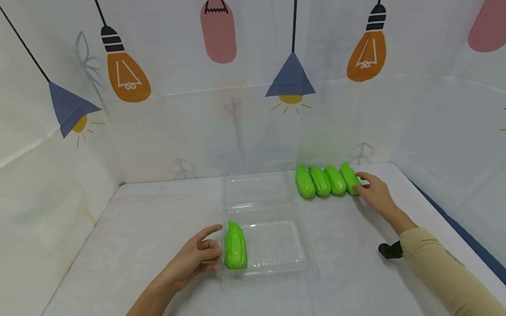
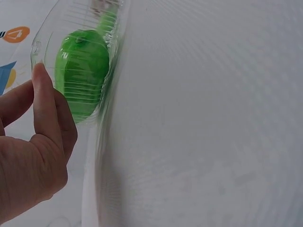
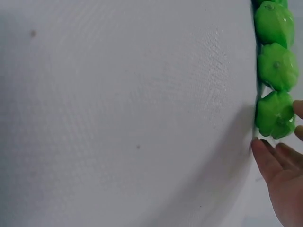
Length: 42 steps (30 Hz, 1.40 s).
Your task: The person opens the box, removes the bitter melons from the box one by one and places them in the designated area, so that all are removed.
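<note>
A clear plastic clamshell box (image 1: 270, 245) lies with its lid laid back on the white table. One glossy green pepper (image 1: 235, 247) lies lengthwise along the box's left side. My left hand (image 1: 198, 255) is at that side, a fingertip touching the rim in the left wrist view, fingers loosely bent. Farther back, several like green peppers (image 1: 320, 181) stand side by side in a row. My right hand (image 1: 376, 193) reaches the rightmost pepper (image 1: 349, 178), fingers spread around its right side. In the right wrist view, the thumb and fingers stand apart about this pepper (image 3: 275, 115).
A white sheet (image 1: 242, 129) printed with lamps and bulbs hangs behind the table (image 1: 159, 208) and along its sides. The row of peppers stands near the table's back edge, right of the lid (image 1: 257, 191). Dark straps show at both wrists.
</note>
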Each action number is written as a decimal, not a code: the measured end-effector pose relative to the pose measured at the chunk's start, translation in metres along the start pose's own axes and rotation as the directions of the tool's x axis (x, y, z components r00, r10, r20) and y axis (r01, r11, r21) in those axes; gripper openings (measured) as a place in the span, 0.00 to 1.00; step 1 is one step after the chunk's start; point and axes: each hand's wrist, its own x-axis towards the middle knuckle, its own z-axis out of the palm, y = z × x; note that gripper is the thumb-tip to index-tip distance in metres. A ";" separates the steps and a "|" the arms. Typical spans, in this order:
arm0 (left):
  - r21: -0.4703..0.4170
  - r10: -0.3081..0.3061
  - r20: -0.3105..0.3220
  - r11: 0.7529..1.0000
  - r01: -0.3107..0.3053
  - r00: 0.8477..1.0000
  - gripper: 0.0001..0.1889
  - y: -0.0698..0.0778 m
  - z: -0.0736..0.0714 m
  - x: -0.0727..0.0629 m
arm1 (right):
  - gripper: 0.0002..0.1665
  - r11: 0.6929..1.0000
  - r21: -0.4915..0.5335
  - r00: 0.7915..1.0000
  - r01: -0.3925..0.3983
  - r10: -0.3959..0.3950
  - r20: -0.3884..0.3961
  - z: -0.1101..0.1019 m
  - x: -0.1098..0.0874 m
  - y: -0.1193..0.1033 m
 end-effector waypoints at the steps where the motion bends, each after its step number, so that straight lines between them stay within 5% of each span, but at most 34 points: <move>1: 0.000 0.001 -0.001 1.000 -0.001 1.000 0.40 0.000 0.000 0.000 | 0.32 1.000 0.002 1.000 -0.002 0.002 0.001 -0.001 0.000 0.000; 22: -0.007 -0.003 -0.005 1.000 0.003 1.000 0.38 0.000 0.000 -0.001 | 0.31 1.000 -0.007 1.000 0.005 -0.005 -0.014 -0.013 -0.005 -0.006; 42: -0.010 0.003 0.001 1.000 -0.003 1.000 0.39 0.001 0.000 -0.001 | 0.32 0.994 0.014 0.992 0.108 -0.107 -0.068 -0.026 -0.003 -0.032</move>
